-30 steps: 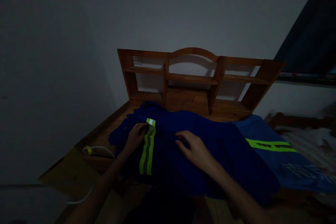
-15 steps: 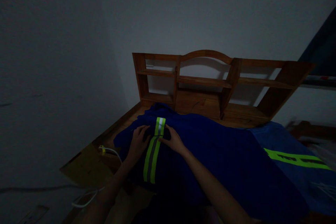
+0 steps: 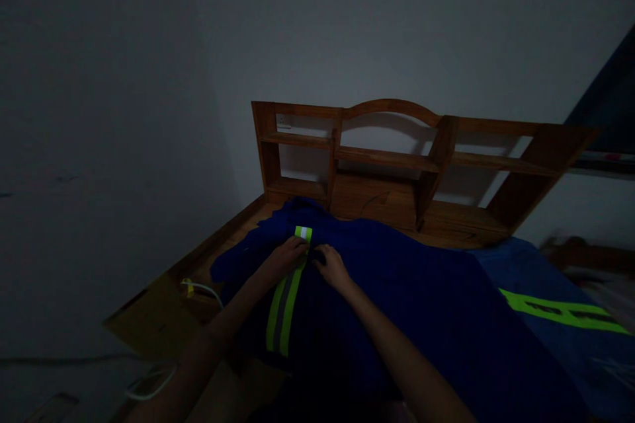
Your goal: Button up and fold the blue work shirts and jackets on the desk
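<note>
A dark blue jacket [image 3: 397,291] lies spread over the wooden surface, and a yellow-green reflective strip [image 3: 285,317] with a grey centre runs along its left part. My left hand [image 3: 290,256] is on the strip near its upper end, its fingers closed together on the cloth. Their tips cover a short piece of the strip. Just right of the strip, my right hand [image 3: 332,269] rests at the fabric with fingers curved, and a gap shows between thumb and forefinger. Dim light hides the finer folds.
Behind the jacket stands a wooden headboard [image 3: 387,157] with open shelves against the wall. To the right lies a lighter blue garment [image 3: 526,264] with a yellow-green band. A white cable [image 3: 206,289] and a yellowish board [image 3: 153,317] are at lower left.
My left hand has moved right onto the strip, and its spread fingers have closed. My right hand has shifted slightly down and away from the strip. The view has tilted a little.
</note>
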The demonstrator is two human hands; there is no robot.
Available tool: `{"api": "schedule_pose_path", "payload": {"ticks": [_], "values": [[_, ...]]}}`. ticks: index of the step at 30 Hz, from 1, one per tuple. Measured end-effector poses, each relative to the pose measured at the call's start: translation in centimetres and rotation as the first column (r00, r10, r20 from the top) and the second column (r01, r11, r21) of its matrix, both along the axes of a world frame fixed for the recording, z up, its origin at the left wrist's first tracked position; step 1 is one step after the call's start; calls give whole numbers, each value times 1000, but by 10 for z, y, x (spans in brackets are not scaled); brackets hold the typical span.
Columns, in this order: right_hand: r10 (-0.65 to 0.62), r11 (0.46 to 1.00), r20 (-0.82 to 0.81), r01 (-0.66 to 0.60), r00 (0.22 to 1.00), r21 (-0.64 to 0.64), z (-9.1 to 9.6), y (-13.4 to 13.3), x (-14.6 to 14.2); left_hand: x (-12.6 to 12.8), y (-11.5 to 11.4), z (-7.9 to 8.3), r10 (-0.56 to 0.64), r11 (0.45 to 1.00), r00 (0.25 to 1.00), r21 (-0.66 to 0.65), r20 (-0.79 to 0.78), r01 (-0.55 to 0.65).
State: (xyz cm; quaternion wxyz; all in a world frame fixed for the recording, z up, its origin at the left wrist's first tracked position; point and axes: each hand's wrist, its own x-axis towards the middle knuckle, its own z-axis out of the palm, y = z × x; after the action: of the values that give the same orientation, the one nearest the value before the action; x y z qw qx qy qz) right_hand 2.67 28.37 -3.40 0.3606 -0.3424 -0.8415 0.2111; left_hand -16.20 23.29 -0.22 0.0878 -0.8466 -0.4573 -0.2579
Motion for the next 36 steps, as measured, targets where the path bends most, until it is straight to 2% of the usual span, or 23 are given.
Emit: {"api": "schedule_pose_path", "payload": {"ticks": [2, 6, 9, 13, 16, 25, 36], "values": [[45, 999, 51, -46, 998, 20, 4, 6, 2, 0, 4, -2, -15, 998, 997, 68, 80, 10], [79, 996, -11, -79, 997, 36, 6, 14, 7, -3, 6, -11, 87, 985, 975, 130, 204, -115], [92, 996, -101, -91, 991, 12, 4, 15, 9, -3, 5, -13, 110, 982, 988, 139, 108, -125], [88, 992, -152, -100, 984, -74, 4, 16, 10, 8, 8, -2, 141, 984, 988, 122, -61, -133], [28, 990, -166, -50, 986, -129, 6, 17, 12, 15, 14, 4, 143, 987, 982, 89, -123, -133], [-50, 981, -198, 10, 979, -195, 7, 19, 13, 8, 27, -24, 120, 993, 992, 15, 45, -121], [-47, 973, -232, -8, 972, -232, 10, 15, 16, 14, 20, -26, 214, 977, 976, 16, 36, -215]]}}
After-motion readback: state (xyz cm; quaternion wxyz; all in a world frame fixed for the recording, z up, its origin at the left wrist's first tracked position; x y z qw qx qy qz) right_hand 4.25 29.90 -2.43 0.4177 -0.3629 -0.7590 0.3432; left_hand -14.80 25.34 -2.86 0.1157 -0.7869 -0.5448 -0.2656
